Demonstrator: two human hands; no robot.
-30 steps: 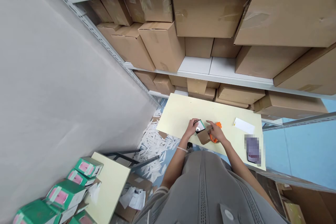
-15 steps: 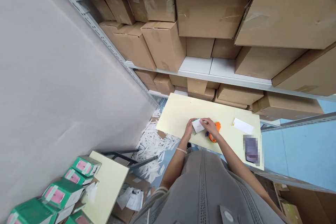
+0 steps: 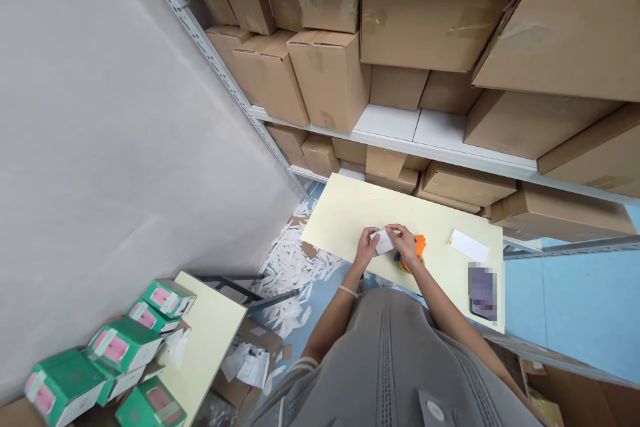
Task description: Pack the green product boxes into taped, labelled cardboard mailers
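Over a tabletop (image 3: 340,210), left hand (image 3: 367,245) and right hand (image 3: 403,243) pinch a box (image 3: 383,242) white-side up, long axis unclear. Cartons (image 3: 323,77) behind.

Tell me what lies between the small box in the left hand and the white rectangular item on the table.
In the head view, the right hand and the orange object lie between the small box and the white rectangular item.

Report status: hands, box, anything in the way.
Left hand and right hand both on small box. White face showing. Orange item close beside right hand, partly hidden; not blocking box.
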